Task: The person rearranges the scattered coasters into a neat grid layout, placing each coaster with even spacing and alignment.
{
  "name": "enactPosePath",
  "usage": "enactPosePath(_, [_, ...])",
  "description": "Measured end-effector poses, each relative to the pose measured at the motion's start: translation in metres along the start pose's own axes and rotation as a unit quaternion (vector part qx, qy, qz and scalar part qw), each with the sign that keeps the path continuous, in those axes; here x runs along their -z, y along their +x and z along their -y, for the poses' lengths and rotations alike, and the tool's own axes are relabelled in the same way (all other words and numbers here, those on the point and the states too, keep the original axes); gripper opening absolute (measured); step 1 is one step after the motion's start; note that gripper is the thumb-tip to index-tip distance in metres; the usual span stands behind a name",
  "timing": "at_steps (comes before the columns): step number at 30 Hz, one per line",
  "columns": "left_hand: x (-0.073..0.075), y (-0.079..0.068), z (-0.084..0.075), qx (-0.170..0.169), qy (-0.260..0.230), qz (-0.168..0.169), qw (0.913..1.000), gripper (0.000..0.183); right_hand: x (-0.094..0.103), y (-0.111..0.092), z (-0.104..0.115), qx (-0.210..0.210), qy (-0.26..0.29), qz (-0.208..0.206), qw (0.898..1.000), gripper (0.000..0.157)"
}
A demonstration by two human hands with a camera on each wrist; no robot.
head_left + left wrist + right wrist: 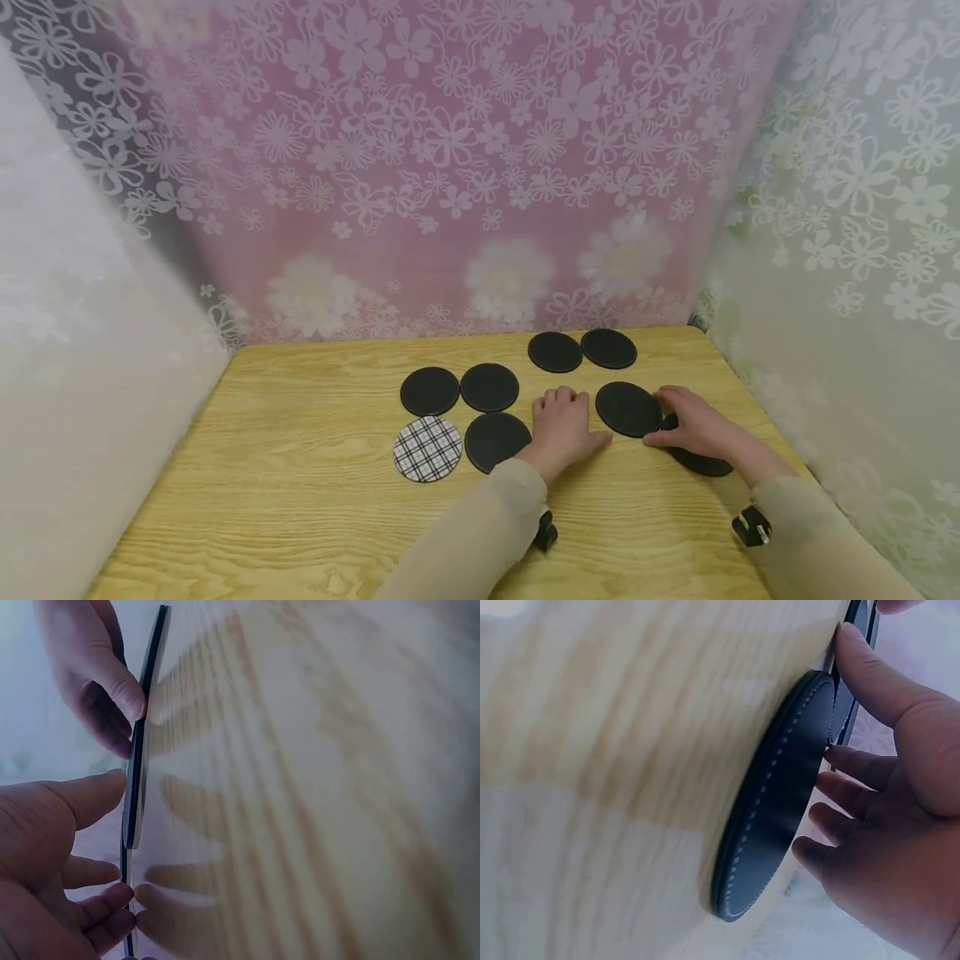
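Note:
In the head view a round black coaster (628,409) lies between my two hands. My right hand (701,429) has its thumb and fingers at the coaster's right edge. Below that palm a second black coaster (703,463) is partly covered; the right wrist view shows white stitching along its rim. My left hand (562,429) is over the wood, its thumb pointing to the middle coaster's lower left edge. Whether that thumb touches is unclear. Left of the hand lie several black coasters, the nearest one (495,440) partly hidden by the wrist, and a plaid coaster (427,448).
Two black coasters, one left (555,352) and one right (609,348), lie side by side near the back edge of the wooden table (300,517). Floral curtains surround the table: a pink curtain (450,167) behind and pale ones at both sides.

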State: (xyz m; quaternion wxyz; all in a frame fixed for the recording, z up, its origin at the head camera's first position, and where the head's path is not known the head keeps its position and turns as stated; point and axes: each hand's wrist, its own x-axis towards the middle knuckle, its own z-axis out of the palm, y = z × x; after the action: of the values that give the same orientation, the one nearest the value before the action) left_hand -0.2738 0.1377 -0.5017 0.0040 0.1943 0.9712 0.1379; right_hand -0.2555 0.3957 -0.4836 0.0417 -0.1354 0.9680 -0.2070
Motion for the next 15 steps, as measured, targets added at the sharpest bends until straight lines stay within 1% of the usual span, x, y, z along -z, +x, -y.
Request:
enactPosePath(9, [-0.002,0.003,-0.002,0.002,-0.004,-0.007,1.0,0.065,0.005,0.004,0.003,-0.012,-0.009,0.017,1.0,0.09])
enactPosePath(15, [-0.003,0.002,-0.003,0.01,0.0,-0.01,0.9999,0.064,0.008,0.007,0.015,-0.004,0.003,0.028,1.0,0.076])
